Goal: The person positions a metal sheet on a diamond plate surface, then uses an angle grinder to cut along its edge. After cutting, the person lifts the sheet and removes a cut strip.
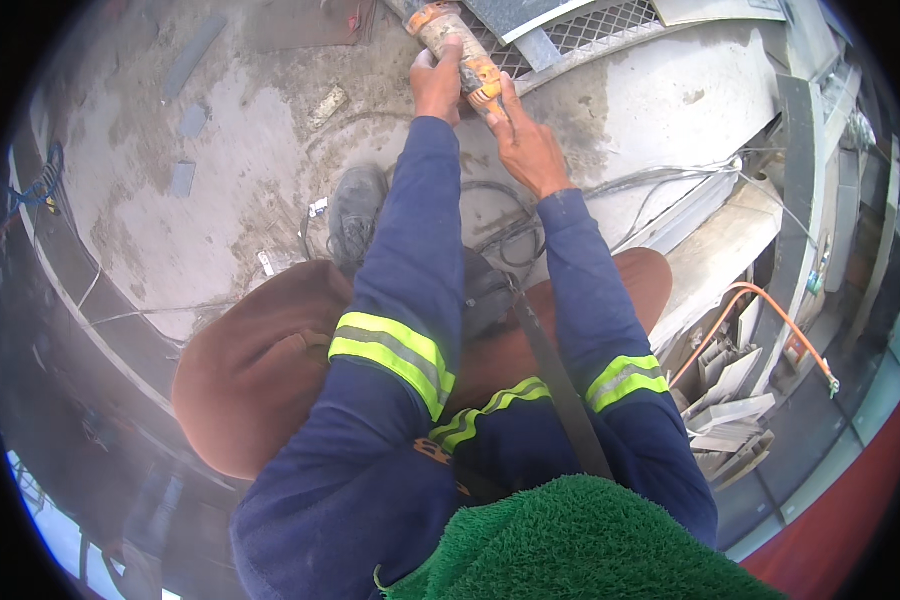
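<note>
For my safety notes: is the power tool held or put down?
Held: the left hand grips the body of the power tool, the right hand its near end. Whether it runs, I cannot tell.

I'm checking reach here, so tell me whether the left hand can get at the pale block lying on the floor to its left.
Likely not without letting go: the left hand is wrapped around the power tool. Otherwise nothing tall seems to stand between it and the pale block on the floor.
</note>
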### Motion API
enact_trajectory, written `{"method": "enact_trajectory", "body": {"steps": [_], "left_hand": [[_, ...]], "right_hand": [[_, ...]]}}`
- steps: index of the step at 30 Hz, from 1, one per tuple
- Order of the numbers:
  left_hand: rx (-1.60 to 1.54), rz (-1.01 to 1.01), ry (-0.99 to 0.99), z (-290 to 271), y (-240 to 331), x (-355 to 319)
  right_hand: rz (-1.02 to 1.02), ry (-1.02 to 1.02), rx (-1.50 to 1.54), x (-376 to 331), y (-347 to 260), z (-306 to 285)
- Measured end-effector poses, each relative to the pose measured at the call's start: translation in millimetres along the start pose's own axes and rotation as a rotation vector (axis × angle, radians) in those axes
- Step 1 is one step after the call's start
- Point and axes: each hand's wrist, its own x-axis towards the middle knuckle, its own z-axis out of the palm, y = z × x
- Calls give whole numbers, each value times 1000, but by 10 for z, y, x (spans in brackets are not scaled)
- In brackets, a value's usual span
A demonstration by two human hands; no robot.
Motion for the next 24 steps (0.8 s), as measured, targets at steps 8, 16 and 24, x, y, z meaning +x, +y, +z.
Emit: {"method": "enact_trajectory", "body": {"steps": [8,16,24], "left_hand": [[18,51,-20,-95,115,147],[109,31,-37,-133,102,152],[7,12,-5,-90,22,11]], "right_hand": [[-39,18,32,140,-145,19],[-33,36,40,135,-105,54],[-41,36,10,26,40,78]]}}
